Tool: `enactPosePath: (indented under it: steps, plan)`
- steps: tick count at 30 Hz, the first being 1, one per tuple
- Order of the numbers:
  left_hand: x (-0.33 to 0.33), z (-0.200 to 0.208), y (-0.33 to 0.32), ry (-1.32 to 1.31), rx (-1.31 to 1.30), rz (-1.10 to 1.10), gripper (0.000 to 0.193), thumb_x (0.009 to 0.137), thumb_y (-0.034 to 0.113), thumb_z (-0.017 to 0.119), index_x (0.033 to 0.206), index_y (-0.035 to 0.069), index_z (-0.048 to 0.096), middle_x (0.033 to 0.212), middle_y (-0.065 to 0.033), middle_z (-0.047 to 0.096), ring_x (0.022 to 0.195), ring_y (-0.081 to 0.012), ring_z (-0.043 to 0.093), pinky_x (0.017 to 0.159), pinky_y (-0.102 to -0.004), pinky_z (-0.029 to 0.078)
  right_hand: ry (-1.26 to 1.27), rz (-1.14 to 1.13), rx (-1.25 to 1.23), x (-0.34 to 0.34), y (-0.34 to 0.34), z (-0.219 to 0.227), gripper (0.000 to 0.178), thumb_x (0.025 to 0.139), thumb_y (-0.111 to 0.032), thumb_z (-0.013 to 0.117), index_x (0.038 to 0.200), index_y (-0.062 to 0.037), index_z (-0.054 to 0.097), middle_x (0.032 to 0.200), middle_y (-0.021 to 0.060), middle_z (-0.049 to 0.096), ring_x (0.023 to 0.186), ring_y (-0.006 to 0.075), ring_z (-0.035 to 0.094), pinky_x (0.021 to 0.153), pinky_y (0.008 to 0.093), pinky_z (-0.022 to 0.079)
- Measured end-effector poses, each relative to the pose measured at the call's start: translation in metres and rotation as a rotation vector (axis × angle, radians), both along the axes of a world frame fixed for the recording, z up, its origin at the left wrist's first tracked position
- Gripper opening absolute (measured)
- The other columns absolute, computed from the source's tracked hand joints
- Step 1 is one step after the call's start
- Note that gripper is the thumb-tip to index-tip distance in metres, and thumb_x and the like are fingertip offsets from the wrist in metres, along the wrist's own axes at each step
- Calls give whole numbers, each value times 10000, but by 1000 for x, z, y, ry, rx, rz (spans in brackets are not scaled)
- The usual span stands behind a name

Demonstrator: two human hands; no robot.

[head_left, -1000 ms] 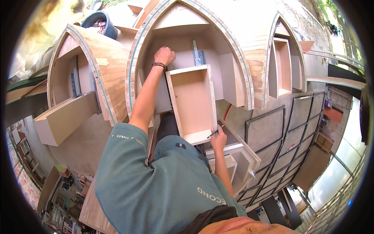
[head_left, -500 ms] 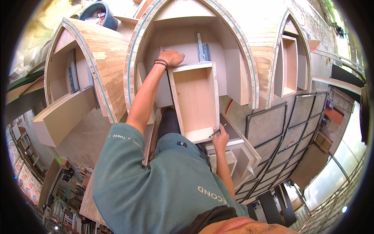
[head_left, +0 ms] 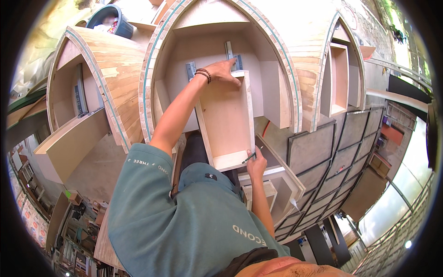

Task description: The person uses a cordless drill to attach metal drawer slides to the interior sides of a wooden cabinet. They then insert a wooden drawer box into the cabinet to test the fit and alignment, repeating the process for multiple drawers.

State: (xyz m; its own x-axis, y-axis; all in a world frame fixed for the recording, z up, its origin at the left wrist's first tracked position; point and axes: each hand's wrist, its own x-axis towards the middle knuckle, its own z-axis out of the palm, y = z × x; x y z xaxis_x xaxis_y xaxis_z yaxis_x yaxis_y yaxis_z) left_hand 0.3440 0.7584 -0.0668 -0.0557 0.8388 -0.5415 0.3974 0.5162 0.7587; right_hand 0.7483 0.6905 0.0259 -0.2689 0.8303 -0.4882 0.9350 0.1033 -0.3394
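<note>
A shallow pale wooden drawer box (head_left: 224,122) lies in front of me, its far end inside the middle boat-shaped wooden cabinet (head_left: 146,92). My left hand (head_left: 224,71) reaches over the drawer's far end, thumb and fingers spread, beside the right metal drawer slide (head_left: 237,62). Another metal drawer slide (head_left: 190,70) shows at the drawer's far left corner. At the near right corner, my right hand (head_left: 256,165) has a dark pencil (head_left: 249,157) between its fingers and rests against the drawer's side.
Similar boat-shaped cabinets stand left (head_left: 106,69) and right (head_left: 310,69). A cream drawer (head_left: 76,143) juts from the left one. Right of my legs is an open wooden box (head_left: 288,184); beyond it lie black metal frames (head_left: 314,143). A blue bucket (head_left: 123,28) stands at the back left.
My left hand has moved right along the drawer's far end, from its left corner to the right slide, and its fingers have spread. The left slide has come into view.
</note>
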Motion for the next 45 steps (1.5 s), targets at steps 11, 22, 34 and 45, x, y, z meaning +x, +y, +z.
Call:
enactPosePath:
  steps: [11, 22, 34, 45]
  plan:
    - [0, 11, -3, -57, -5, 27, 1076, 608, 363, 738, 1525, -45, 349, 1456, -223, 539, 1312, -362, 544, 1120, -391, 459, 25, 15, 44, 15, -9, -5, 384, 931, -230, 714, 1255, -26, 686, 1005, 290, 706, 965, 467, 692, 818, 483, 541]
    - [3, 2, 1, 17, -36, -17, 1138, 600, 410, 731, 1546, -69, 317, 1549, -272, 388, 1430, -366, 402, 1157, -418, 416, 9, 4, 27, 12, -10, -4, 403, 939, -220, 709, 1252, 31, 672, 1020, 302, 713, 979, 426, 722, 846, 429, 545]
    - [-6, 5, 4, 27, 28, -67, 1067, 550, 431, 742, 1443, -93, 486, 1497, -291, 468, 1373, -374, 485, 1121, -407, 444, 6, 10, 96, 14, -16, -10, 374, 924, -197, 720, 1236, 4, 684, 973, 291, 708, 925, 457, 703, 786, 467, 545]
    - [-5, 0, 1, 24, 19, -58, 1066, 541, 464, 744, 1432, -75, 515, 1447, -242, 504, 1347, -367, 498, 1106, -425, 454, 15, -17, 118, 11, -19, -11, 355, 922, -187, 721, 1238, -27, 692, 948, 281, 709, 900, 456, 703, 766, 476, 540]
